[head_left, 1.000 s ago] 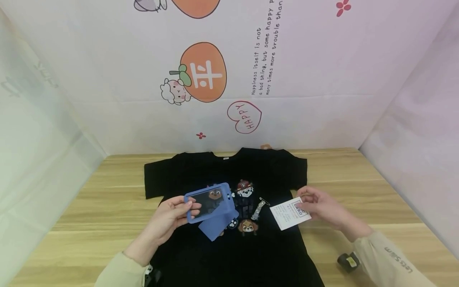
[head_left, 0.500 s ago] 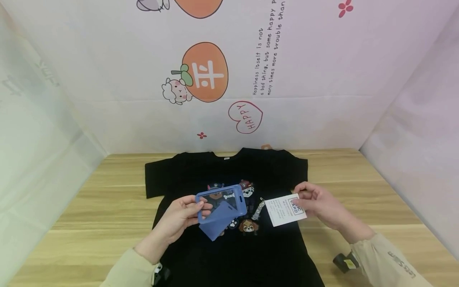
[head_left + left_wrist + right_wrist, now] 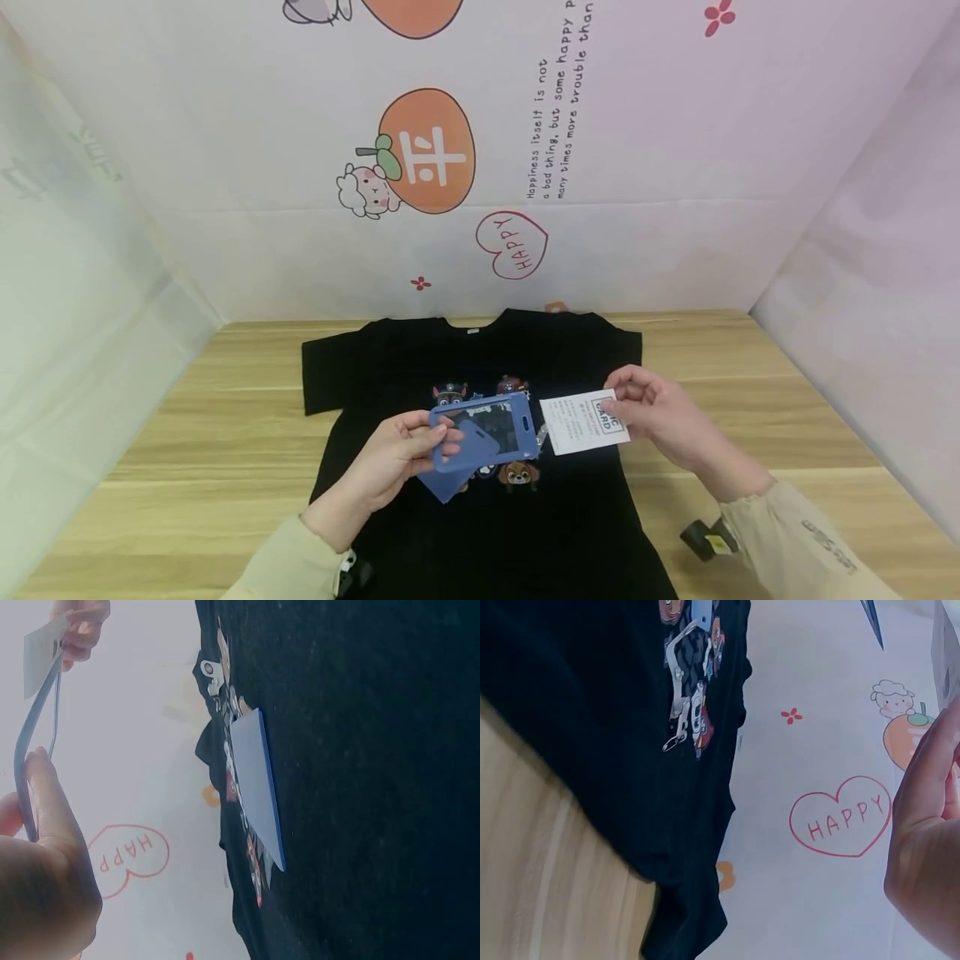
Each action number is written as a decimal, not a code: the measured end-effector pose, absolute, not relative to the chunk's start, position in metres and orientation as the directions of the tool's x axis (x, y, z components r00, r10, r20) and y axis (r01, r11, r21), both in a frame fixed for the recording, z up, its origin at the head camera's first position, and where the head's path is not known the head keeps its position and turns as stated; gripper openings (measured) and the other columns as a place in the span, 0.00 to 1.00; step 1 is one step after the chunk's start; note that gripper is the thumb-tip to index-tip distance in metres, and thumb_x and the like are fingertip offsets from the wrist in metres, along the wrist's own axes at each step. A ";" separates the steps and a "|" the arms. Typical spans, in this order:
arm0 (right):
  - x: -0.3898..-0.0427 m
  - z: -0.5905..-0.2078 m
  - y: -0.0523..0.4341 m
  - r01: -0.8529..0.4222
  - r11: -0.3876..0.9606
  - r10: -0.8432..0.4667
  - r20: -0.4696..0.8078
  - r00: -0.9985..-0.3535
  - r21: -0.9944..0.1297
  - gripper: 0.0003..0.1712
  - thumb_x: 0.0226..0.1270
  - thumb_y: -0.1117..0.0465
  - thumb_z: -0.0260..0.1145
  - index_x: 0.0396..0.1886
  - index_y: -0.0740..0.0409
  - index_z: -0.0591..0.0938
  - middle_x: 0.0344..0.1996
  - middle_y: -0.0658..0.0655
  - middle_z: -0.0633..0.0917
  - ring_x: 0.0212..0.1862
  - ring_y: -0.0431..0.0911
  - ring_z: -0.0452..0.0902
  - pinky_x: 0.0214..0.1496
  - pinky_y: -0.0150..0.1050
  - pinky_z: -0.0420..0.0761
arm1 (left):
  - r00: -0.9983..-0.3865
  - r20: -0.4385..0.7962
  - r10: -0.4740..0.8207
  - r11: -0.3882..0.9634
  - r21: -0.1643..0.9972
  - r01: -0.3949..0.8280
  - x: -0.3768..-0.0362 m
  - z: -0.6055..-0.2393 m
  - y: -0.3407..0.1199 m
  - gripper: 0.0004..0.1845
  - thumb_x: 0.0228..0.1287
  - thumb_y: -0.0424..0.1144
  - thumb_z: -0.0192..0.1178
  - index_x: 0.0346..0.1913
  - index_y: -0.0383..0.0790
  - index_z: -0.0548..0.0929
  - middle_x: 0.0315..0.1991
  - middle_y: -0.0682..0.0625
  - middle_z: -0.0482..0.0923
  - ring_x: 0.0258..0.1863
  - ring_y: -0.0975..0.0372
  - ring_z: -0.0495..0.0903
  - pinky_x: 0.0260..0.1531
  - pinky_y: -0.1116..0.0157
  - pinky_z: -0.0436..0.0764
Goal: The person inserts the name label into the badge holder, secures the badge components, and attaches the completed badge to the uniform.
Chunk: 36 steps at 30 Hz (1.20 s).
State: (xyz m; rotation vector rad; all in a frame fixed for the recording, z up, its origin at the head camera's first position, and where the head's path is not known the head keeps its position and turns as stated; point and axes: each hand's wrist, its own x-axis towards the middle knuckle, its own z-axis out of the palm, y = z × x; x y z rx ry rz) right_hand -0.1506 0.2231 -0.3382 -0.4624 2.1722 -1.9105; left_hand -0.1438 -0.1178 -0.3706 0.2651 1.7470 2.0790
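Note:
My left hand (image 3: 397, 462) pinches one end of a blue card-holder frame (image 3: 526, 407) with a clear window, held above the black T-shirt (image 3: 480, 542). In my right hand (image 3: 663, 421), thumb and fingers grip a white card (image 3: 570, 423) printed with "CARD" in a box. The card's left edge is close to the frame's right end, with a small gap in the head view. Under the frame, a flat blue panel (image 3: 251, 780) lies on the shirt, partly seen through the window. A badge strap clip (image 3: 677, 690) rests on the shirt's print, mostly hidden in the head view.
The T-shirt is spread flat on a wood-grain table (image 3: 195, 450). A white printed cloth (image 3: 637, 167) stands behind, with pale cloth sides at left and right. Small black devices (image 3: 699, 540) sit at both wrists.
My left hand has carried the frame to the right, over the clip. The right hand has brought the card left and slightly upward, narrowing the gap. Panel and shirt stay put.

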 end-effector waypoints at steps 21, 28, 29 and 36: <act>-0.154 -0.334 0.190 -0.108 0.235 -0.281 0.039 -0.959 -0.966 0.15 0.63 0.68 0.63 0.44 0.73 0.70 0.33 0.56 0.82 0.32 0.42 0.82 0.32 0.38 0.84 | -0.896 -0.141 0.421 -0.110 0.973 -0.205 -0.140 -0.372 -0.106 0.13 0.67 0.37 0.57 0.47 0.28 0.76 0.36 0.54 0.85 0.36 0.68 0.84 0.40 0.69 0.83; -0.153 -0.337 0.182 -0.092 0.272 -0.268 0.016 -0.963 -0.958 0.15 0.63 0.67 0.64 0.45 0.70 0.72 0.35 0.61 0.82 0.33 0.45 0.82 0.34 0.38 0.85 | -0.893 -0.138 0.429 -0.113 0.972 -0.205 -0.140 -0.373 -0.101 0.12 0.67 0.37 0.57 0.46 0.30 0.77 0.38 0.51 0.86 0.37 0.67 0.84 0.41 0.68 0.83; -0.153 -0.337 0.182 -0.095 0.277 -0.268 0.018 -0.963 -0.956 0.15 0.63 0.67 0.64 0.45 0.70 0.72 0.35 0.61 0.81 0.33 0.45 0.82 0.34 0.38 0.85 | -0.891 -0.136 0.432 -0.115 0.972 -0.203 -0.140 -0.373 -0.100 0.12 0.67 0.37 0.57 0.46 0.31 0.77 0.38 0.51 0.86 0.37 0.67 0.84 0.42 0.68 0.83; -0.153 -0.338 0.179 -0.123 0.312 -0.261 0.039 -0.964 -0.942 0.14 0.63 0.66 0.65 0.44 0.69 0.73 0.34 0.62 0.81 0.32 0.45 0.81 0.33 0.37 0.85 | -0.883 -0.124 0.452 -0.127 0.971 -0.201 -0.141 -0.370 -0.090 0.15 0.66 0.37 0.58 0.47 0.27 0.76 0.40 0.46 0.85 0.37 0.66 0.85 0.42 0.65 0.83</act>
